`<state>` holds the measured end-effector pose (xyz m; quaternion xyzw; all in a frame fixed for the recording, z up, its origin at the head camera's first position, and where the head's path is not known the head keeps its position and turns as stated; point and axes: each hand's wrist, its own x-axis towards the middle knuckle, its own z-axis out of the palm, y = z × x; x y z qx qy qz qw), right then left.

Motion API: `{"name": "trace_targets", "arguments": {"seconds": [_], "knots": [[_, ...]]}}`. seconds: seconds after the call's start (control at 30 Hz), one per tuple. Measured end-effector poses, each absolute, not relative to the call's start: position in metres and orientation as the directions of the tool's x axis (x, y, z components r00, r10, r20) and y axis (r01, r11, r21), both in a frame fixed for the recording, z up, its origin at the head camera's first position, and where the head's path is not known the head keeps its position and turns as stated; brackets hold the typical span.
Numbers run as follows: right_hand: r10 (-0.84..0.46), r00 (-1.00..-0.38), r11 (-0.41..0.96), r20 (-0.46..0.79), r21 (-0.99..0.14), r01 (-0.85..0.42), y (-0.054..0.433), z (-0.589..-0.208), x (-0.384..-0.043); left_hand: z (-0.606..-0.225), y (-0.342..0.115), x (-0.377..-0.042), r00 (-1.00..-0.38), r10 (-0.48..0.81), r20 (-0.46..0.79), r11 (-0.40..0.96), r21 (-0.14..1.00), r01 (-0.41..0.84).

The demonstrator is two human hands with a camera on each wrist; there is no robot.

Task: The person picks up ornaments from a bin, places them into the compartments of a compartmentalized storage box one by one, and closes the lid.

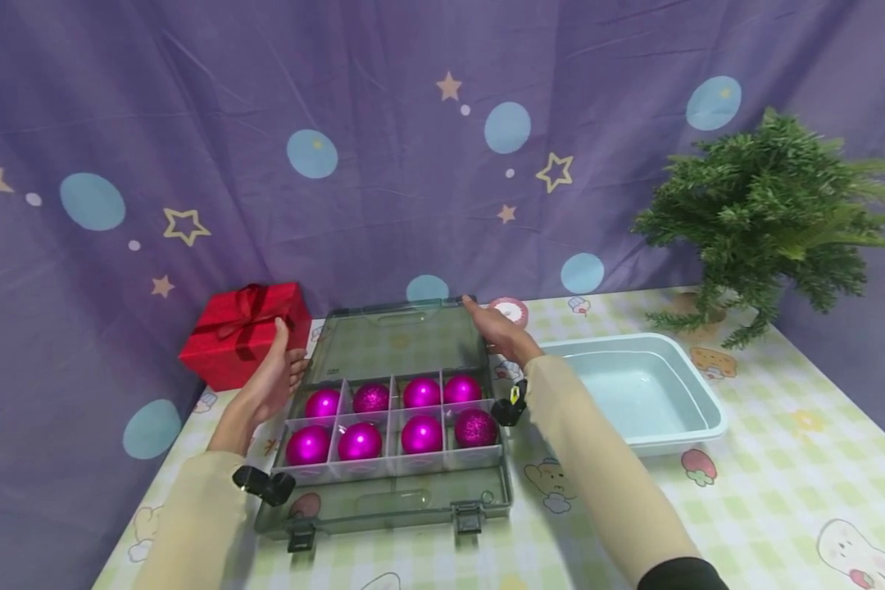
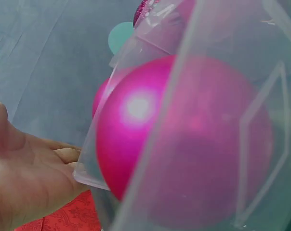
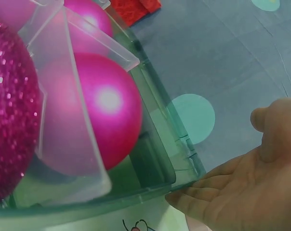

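A translucent grey-green plastic case with two front latches lies on the table before me. In it sits a clear divided tray with shiny and glittery magenta bauble balls, one per compartment. My left hand is beside the case's left side, thumb up and fingers relaxed. In the left wrist view that hand's palm faces the tray's corner, close to a smooth bauble. My right hand is at the back right of the case. Its extended fingertips meet the case's corner in the right wrist view.
A red gift box with a ribbon stands at the left. To the right is a pale blue basin, with a small artificial tree behind it. A round pink-and-white item lies behind my right hand, near the purple curtain.
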<state>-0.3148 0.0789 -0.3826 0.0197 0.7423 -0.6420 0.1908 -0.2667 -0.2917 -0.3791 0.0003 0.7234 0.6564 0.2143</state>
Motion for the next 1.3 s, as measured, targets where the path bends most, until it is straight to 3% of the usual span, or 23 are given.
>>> {"name": "trace_targets", "arguments": {"seconds": [0.33,0.83,1.3], "knots": [[-0.195,-0.941,0.225,-0.276,-0.947,0.231,0.081,-0.373,-0.312,-0.37,-0.294,-0.265,-0.914,0.286,-0.289,0.102,0.957,-0.271],[-0.098,-0.987,0.041,-0.127,-0.991,0.124,0.084,-0.355,-0.297,-0.347,-0.299,-0.254,-0.928,0.276,-0.25,0.161,0.964,-0.212],[-0.073,-0.997,0.202,0.016,-0.979,-0.031,0.092,-0.347,-0.278,-0.335,-0.302,-0.243,-0.94,0.267,-0.212,0.186,0.969,-0.165]]}}
